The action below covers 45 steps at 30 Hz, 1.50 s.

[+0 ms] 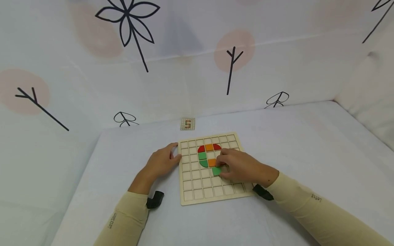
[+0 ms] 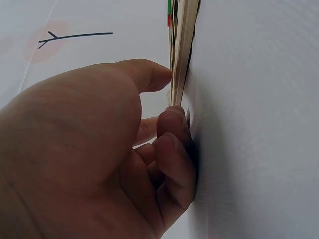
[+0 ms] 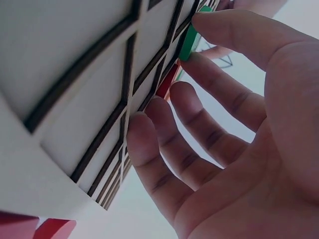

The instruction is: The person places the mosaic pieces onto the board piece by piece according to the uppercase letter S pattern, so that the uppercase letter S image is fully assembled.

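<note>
A wooden grid board [image 1: 197, 194] lies on the white table. My left hand [image 1: 161, 162] touches its left edge with thumb and fingertips; in the left wrist view the other fingers bend beside the board's edge [image 2: 185, 45]. My right hand [image 1: 240, 165] is over the board, pinching a green square tile [image 1: 216, 171] between thumb and index finger. The right wrist view shows this tile [image 3: 189, 40] tilted against the grid. Set in cells are red rounded tiles [image 1: 201, 149], orange square tiles [image 1: 209, 147], a green square [image 1: 202, 156] and a green rounded tile [image 1: 204, 163].
Behind the board lies a small card [image 1: 187, 124] with a coloured S-like figure on a grid. A white cloth [image 1: 184, 85] with plant drawings hangs at the back. Red shapes [image 3: 55, 228], unclear in kind, show at lower left in the right wrist view.
</note>
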Motion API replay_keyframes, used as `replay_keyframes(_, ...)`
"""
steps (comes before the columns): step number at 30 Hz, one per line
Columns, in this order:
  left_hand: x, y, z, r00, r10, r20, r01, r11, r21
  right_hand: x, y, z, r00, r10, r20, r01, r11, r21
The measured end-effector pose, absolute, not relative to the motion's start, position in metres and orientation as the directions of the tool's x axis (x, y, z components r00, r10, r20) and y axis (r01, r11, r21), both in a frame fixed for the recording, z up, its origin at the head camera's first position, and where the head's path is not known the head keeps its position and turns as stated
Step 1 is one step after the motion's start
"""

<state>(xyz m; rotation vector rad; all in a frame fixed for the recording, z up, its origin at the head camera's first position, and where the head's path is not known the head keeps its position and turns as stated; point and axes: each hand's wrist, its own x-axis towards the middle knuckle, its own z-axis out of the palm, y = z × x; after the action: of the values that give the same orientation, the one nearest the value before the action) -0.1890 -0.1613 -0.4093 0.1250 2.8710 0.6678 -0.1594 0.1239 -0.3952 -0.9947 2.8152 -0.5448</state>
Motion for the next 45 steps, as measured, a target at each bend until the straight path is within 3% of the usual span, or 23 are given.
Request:
replay_keyframes(21, -0.1887, -0.1617, -0.4093, -0.978, 0.114, -0.175, 0.022, 0.889, 0.458, -0.1620, 0.1237, -0.3972, -0.776, -0.631, 0.013, -0.587, 0.715, -0.381)
replay_keyframes(31, -0.1900, -0.1618, -0.4105, -0.977, 0.119, -0.176, 0.024, 0.887, 0.462, -0.1643, 0.1265, -0.3927, -0.795, -0.604, -0.058, -0.524, 0.732, -0.436)
replay_keyframes(45, -0.1898, -0.1621, -0.4099, -0.977, 0.121, -0.176, 0.027, 0.889, 0.457, -0.1659, 0.1306, -0.3904, -0.802, -0.589, -0.099, -0.512, 0.764, -0.393)
